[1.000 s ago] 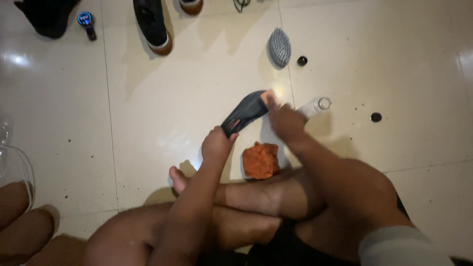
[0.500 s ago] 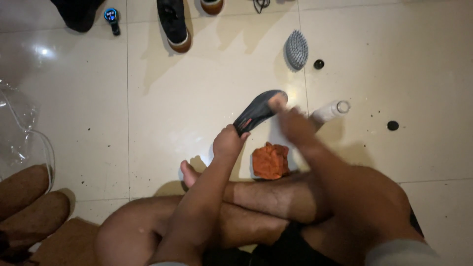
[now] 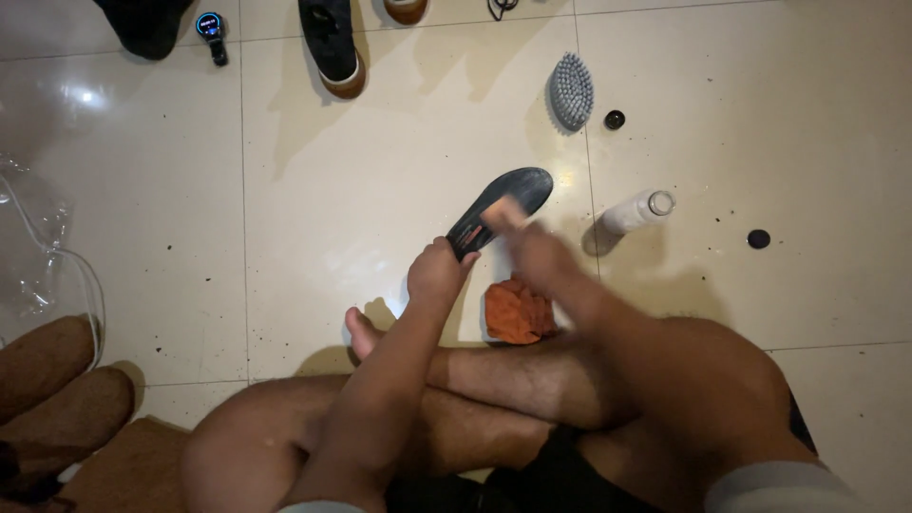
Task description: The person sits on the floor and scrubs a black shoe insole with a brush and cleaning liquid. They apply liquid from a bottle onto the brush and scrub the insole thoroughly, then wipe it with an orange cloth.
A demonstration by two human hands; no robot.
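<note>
Dark grey and thin, the insole [image 3: 501, 211] is held above the cream tile floor [image 3: 361, 190], tilted so its broad end points up and away toward the brush [image 3: 571, 90]. The left hand [image 3: 437, 273] is closed around its near end, fingers clamped on the edge, which seems meant to steady it and turn its face upward. The right hand [image 3: 527, 245] lies over the middle of the insole; it is motion-blurred, so I cannot tell whether its fingers are together or apart, or whether it holds anything. The blur fits a rubbing stroke along the surface. An orange cloth [image 3: 516, 312] lies bunched on the floor just beside the person's crossed legs, under the right forearm, within easy reach. A white bottle [image 3: 635, 212] lies on its side near the insole's right, and two small dark caps [image 3: 615, 120] sit apart on the tiles. A dark shoe [image 3: 332, 43] stands at the top edge, well apart from the hands. Compared with a second ago, the insole sits in much the same grip and tilt, the left hand has not shifted along it, and the right hand has moved from the tip down toward the middle; the view has also drifted, with clear plastic now showing at the left.
</note>
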